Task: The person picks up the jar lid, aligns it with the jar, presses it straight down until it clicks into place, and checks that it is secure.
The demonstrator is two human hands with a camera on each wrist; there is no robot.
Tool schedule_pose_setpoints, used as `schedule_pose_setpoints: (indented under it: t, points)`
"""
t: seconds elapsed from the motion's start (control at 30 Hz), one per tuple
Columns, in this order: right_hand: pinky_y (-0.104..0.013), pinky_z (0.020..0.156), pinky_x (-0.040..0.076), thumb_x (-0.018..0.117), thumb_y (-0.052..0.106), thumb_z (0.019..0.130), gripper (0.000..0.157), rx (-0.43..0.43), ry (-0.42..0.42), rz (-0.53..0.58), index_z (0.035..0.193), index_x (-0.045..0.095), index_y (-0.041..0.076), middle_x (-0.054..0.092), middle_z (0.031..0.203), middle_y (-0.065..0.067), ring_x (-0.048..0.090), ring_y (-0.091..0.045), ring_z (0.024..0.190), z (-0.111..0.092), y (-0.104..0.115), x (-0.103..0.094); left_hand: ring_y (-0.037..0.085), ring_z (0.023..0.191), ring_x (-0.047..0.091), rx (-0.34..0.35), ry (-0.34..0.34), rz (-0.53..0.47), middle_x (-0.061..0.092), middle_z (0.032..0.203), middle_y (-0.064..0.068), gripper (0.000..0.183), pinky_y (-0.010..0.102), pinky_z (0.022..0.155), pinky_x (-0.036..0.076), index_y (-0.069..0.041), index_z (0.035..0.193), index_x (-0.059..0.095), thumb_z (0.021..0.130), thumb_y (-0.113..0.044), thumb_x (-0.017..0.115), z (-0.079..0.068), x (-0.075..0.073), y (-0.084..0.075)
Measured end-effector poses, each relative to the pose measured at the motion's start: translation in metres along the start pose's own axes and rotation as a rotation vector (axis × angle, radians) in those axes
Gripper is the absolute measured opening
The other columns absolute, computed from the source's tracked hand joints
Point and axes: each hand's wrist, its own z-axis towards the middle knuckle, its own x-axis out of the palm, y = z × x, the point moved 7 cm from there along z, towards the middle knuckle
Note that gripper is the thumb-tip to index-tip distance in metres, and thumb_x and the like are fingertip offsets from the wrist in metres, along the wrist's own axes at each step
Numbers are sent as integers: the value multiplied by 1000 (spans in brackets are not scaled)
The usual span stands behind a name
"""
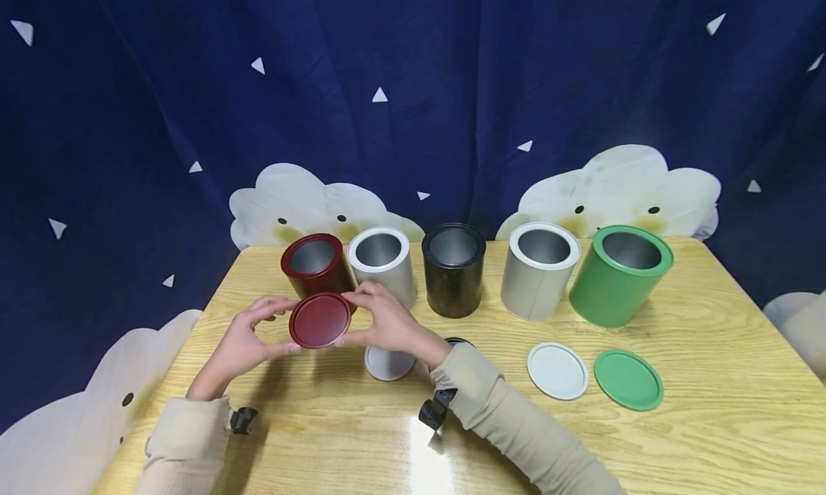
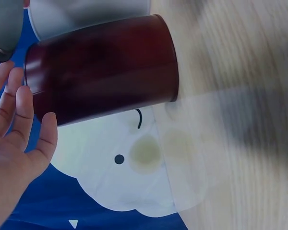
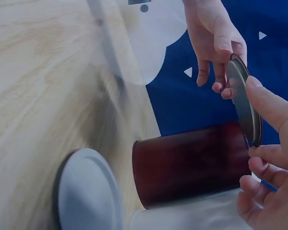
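Raised above the table, a dark red round lid [image 1: 320, 321] faces the head camera, tilted. My left hand [image 1: 248, 341] holds its left edge, index finger at the upper rim and thumb lower down. On the opposite edge, my right hand [image 1: 390, 323] pinches the same lid. Just behind the lid stands the dark red can [image 1: 311, 265] with its top uncovered. The right wrist view shows the lid edge-on between both hands, its grey underside [image 3: 242, 98] visible. Only part of that underside [image 2: 5, 26] shows in the left wrist view, beside the left fingertips.
Right of the red can, in a row, stand a white can [image 1: 387, 269], a black can [image 1: 454, 280], another white can [image 1: 535, 280] and a green can [image 1: 616, 280]. White lids [image 1: 389, 364] [image 1: 558, 371], a green lid [image 1: 629, 379] and a partly hidden black lid [image 1: 459, 341] lie in front.
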Motion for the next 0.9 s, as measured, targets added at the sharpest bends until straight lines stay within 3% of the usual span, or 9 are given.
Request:
schedule_pose_setpoints:
  t: [0.13, 0.4, 0.63, 0.9]
  points:
    - [-26, 80, 39, 79, 35, 68, 67, 5, -4, 3, 123, 57, 5, 53, 102, -2, 46, -16, 97, 3, 2, -6, 6, 97, 47, 6, -7, -4, 57, 100, 21, 56, 19, 75, 35, 13, 107, 59, 55, 13, 79, 4, -3, -16]
    - [-27, 81, 39, 81, 34, 66, 65, -30, -30, -10, 120, 59, 5, 54, 101, -6, 48, -16, 96, 13, 10, -18, 7, 97, 47, 66, -51, 2, 55, 100, 24, 57, 17, 75, 35, 14, 106, 58, 53, 16, 78, 11, -11, -29]
    - [-26, 78, 38, 79, 37, 68, 66, -39, -12, -37, 121, 58, 4, 54, 101, -7, 48, -16, 93, 23, 14, -25, 12, 97, 47, 51, -49, 18, 55, 103, 24, 58, 18, 75, 35, 14, 110, 57, 55, 16, 77, 18, -17, -31]
    - [-25, 78, 37, 77, 39, 69, 68, -23, 16, -77, 123, 56, 4, 54, 102, -6, 46, -15, 94, 38, 16, -32, 3, 100, 43, 18, -39, 27, 53, 108, 24, 57, 23, 77, 35, 14, 114, 55, 60, 15, 74, 30, -26, -30]
